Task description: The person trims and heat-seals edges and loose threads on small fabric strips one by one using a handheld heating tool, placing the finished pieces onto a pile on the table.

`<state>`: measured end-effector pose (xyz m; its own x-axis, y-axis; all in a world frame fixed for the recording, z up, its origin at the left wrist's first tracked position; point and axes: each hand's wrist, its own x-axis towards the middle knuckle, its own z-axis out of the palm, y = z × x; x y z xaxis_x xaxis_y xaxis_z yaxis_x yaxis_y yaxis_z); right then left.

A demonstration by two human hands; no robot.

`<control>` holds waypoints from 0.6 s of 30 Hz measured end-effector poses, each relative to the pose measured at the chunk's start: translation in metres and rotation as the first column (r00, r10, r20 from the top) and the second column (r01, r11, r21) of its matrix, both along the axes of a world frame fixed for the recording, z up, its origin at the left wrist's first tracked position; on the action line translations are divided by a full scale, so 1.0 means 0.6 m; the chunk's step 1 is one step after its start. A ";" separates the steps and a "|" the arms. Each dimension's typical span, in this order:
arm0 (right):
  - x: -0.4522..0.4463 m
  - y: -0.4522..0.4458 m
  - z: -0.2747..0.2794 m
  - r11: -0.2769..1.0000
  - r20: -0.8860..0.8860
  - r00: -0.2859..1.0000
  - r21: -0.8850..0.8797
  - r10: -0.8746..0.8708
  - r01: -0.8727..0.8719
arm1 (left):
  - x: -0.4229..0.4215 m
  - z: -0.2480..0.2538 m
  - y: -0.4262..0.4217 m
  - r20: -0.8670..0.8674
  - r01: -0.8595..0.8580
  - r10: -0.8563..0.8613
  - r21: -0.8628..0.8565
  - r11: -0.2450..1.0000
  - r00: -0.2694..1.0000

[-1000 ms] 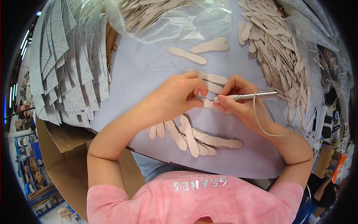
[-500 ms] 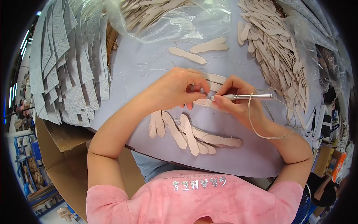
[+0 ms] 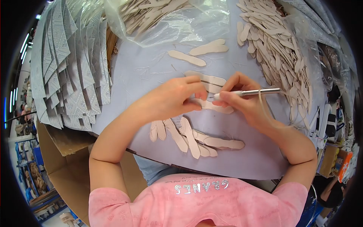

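In my right hand point(image 3: 242, 99) is a corded pen-shaped tool point(image 3: 261, 91) with a white grip and silver barrel, its tip pointing left. My left hand point(image 3: 179, 94) is just left of that tip, fingers curled together; whatever they pinch is too small to make out. Under and between both hands lies a beige strap-shaped piece point(image 3: 219, 107), partly covered by the fingers. Two similar beige pieces point(image 3: 214, 80) lie just beyond it. Nearer my body is a loose group of stitched beige pieces point(image 3: 193, 140), some with thread ends showing.
A large heap of beige pieces point(image 3: 278, 49) lies at the right, another heap point(image 3: 151, 15) at the back beside clear plastic point(image 3: 185, 28). Grey patterned sheets point(image 3: 72, 75) overlap at the left. Below them stands a cardboard box point(image 3: 72, 170). Loose threads are scattered on the table point(image 3: 136, 81).
My hands have drawn slightly apart, uncovering more of the beige pieces. The tool's rear end is tilted up a little, and its cord has swung. The view has shifted slightly.
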<state>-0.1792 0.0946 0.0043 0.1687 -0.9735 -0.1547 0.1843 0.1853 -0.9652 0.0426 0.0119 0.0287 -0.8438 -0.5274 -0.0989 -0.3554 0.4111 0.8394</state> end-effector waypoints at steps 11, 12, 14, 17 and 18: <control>-0.011 -0.008 0.004 0.999 0.006 1.000 -0.036 0.000 0.000 | -0.004 -0.033 0.015 -0.067 -0.071 0.050 -0.361 0.930 0.997; -0.011 -0.009 0.001 1.000 -0.057 0.998 0.006 0.028 -0.028 | -0.004 -0.036 0.016 -0.066 -0.072 0.052 -0.360 0.930 0.996; -0.008 -0.010 0.006 0.999 -0.082 0.996 0.027 0.019 -0.017 | -0.009 -0.041 0.021 -0.114 -0.141 0.110 -0.310 0.940 0.987; 0.001 -0.009 0.010 0.998 -0.130 0.991 0.070 0.002 0.007 | -0.015 -0.036 0.021 -0.120 -0.198 0.176 -0.211 0.957 0.977; 0.003 -0.009 0.009 0.999 -0.164 0.987 0.050 0.001 0.008 | -0.018 -0.030 0.018 -0.104 -0.221 0.208 -0.141 0.965 0.973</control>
